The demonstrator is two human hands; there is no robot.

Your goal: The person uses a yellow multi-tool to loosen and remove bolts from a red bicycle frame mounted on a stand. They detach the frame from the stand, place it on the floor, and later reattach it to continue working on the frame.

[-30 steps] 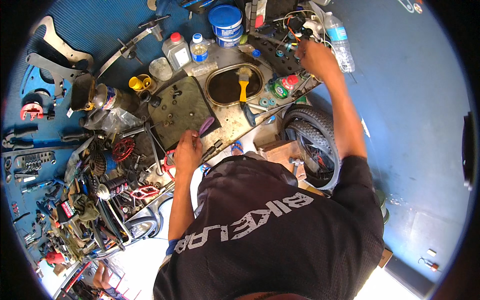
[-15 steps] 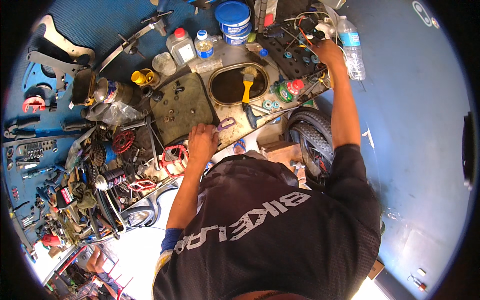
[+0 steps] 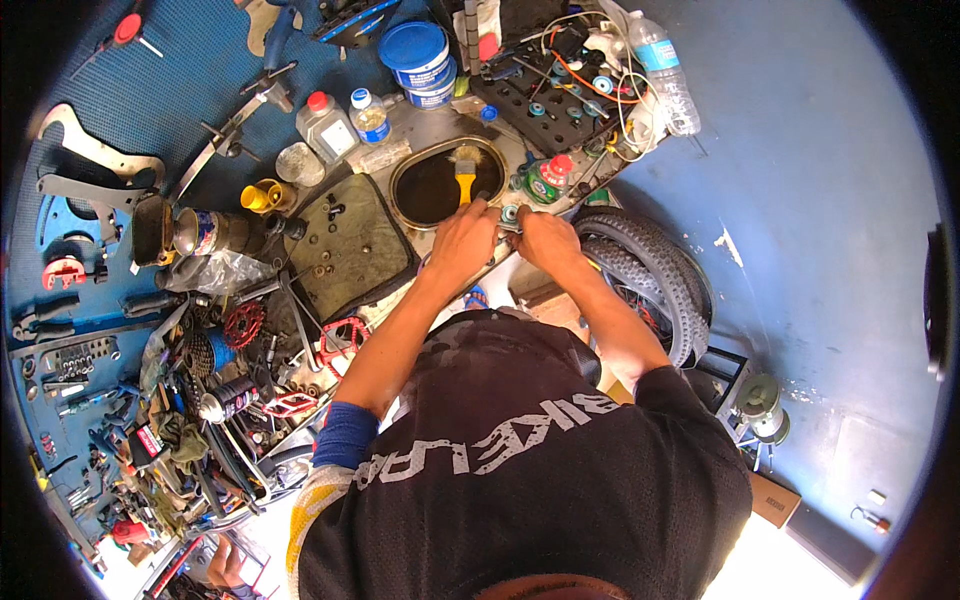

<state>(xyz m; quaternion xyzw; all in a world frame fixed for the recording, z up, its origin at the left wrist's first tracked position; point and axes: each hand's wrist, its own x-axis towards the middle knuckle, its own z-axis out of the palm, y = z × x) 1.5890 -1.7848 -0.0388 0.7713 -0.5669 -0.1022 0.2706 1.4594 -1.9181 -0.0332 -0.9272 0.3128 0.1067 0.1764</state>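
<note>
My left hand [image 3: 465, 240] and my right hand [image 3: 547, 240] are close together at the front edge of the workbench. Their fingers are curled in, and the grasp is mostly hidden behind the knuckles, so I cannot make out what they hold. A small teal ring [image 3: 510, 213] shows between the fingertips. Just beyond the left hand, a brush with a yellow handle [image 3: 466, 187] rests in the oval basin [image 3: 397, 205] of dark liquid. A green bottle with a red cap [image 3: 548, 180] stands beyond the right hand.
A worn mat [image 3: 345, 270] with small metal parts lies left of the basin. Blue tubs [image 3: 417, 60] and bottles stand behind. A black tool tray [image 3: 545, 105] and a water bottle [image 3: 663, 70] are at far right. Red pedals [image 3: 343, 343] crowd the left; tyres [image 3: 650, 270] stand at right.
My right hand has come back from the tool tray to the bench's front edge. My left hand has moved right from the mat to meet it. The view has shifted slightly.
</note>
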